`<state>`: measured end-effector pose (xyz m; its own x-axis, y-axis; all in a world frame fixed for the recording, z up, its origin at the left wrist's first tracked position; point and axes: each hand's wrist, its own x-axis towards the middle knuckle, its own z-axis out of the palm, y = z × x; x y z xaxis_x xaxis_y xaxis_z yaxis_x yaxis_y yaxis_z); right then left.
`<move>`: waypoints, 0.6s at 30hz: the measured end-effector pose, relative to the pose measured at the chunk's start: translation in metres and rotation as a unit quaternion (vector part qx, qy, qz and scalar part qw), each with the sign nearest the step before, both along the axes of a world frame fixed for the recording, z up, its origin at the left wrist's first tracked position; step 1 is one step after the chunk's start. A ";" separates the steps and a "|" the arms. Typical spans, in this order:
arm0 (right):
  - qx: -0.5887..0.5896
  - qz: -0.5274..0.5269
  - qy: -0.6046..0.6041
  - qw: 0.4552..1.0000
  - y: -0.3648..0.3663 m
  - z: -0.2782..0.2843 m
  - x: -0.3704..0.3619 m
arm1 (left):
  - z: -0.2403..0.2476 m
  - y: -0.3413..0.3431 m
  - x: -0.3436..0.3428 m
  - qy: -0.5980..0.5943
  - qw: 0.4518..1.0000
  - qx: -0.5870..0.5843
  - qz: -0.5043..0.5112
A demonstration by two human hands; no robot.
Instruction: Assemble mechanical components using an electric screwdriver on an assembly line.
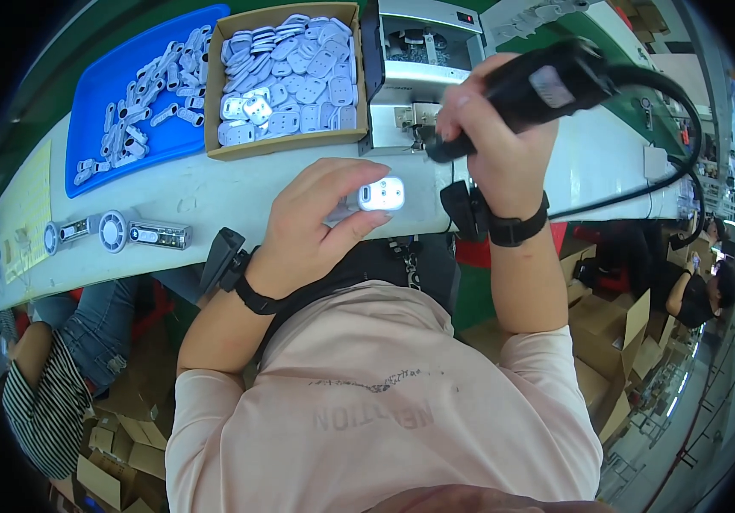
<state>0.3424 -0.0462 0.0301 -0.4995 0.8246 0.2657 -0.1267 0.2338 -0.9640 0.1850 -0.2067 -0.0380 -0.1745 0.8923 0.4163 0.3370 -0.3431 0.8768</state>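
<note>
"What's closest to us?"

"The pink shirt [367, 376] on the wearer's own body. Beyond it is the white table [214, 198], the largest thing here, with a blue tray [132, 51] and a smaller cardboard box [289, 145] full of pale parts at its far side."

"And the hands?"

"The right hand [504, 145] is wrapped round a black corded tool [547, 85], slightly blurred and well apart from the other hand. That looks the heavier load, its cable likely tugging, so a full grip round the barrel suits it."

"Where's the small white piece [382, 195]?"

"Near the table's front edge, pinched between thumb and fingers of the left hand [306, 221], its pitted end face turned up."

"How would it handle?"

"Light and stiff, I'd judge, like a hard plastic shell; smooth enough to twist or slip under a push. Hold it by the opposite side walls, fingertips clear of that face, and don't squeeze hard: thin edges might mark or crack."
</note>
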 end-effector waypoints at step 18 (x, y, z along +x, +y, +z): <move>0.043 0.174 0.153 0.972 -0.037 0.059 0.001 | -0.001 0.001 -0.005 0.000 1.000 0.002 -0.015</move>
<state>0.3434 -0.0835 0.0892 -0.6304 0.5881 0.5067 -0.4905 0.2041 -0.8472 0.1801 -0.2057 -0.0393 -0.1477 0.8953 0.4202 0.3265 -0.3569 0.8752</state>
